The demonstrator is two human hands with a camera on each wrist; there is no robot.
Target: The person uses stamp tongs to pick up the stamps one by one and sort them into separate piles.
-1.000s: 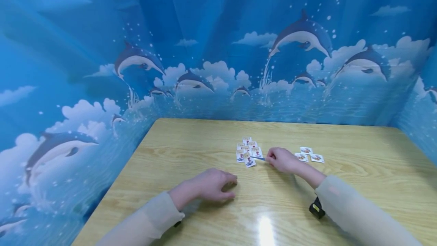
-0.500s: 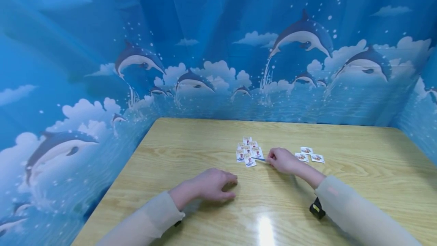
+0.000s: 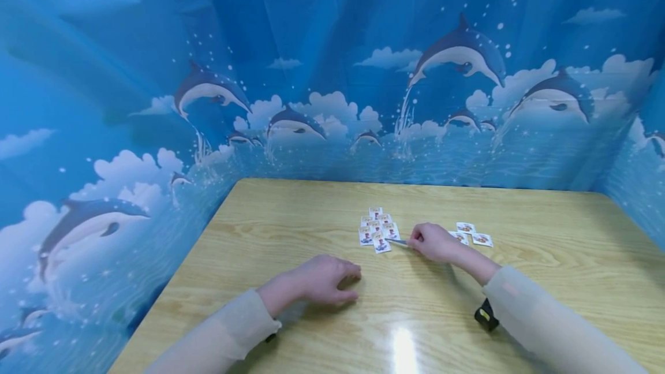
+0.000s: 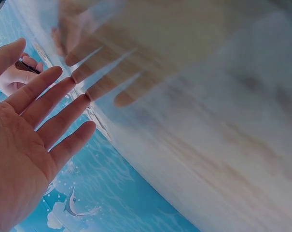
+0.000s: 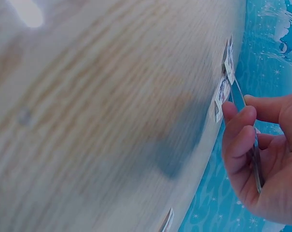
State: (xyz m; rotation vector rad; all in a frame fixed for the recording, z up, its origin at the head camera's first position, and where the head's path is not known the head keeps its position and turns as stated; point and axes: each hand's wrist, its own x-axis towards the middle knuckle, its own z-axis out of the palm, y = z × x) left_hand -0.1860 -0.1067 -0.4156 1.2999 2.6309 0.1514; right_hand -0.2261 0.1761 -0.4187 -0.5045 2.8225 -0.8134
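Note:
In the head view my right hand (image 3: 435, 243) pinches slim metal tweezers (image 3: 398, 241) that point left. Their tips meet the edge of the nearest small white picture card (image 3: 381, 243), part of a cluster of overlapping cards (image 3: 365, 236). The right wrist view shows thumb and fingers around the tweezers (image 5: 238, 96), with a tilted card (image 5: 229, 63) at the tips; whether the tips clamp it I cannot tell. Nearer to me, my left hand (image 3: 324, 280) is held low at the table, thumb and fingers apart. Its palm (image 4: 20, 154) faces the left wrist camera, holding nothing.
Three more picture cards lie right of my right hand, one of them (image 3: 482, 239) farthest right and another partly behind the hand. The wooden table (image 3: 291, 212) reaches back to a blue dolphin curtain (image 3: 332, 74). A bright reflection crosses its near part.
My right hand has shifted slightly right with the tweezers, and the nearest card has slid a little the same way. The left hand has stayed in place.

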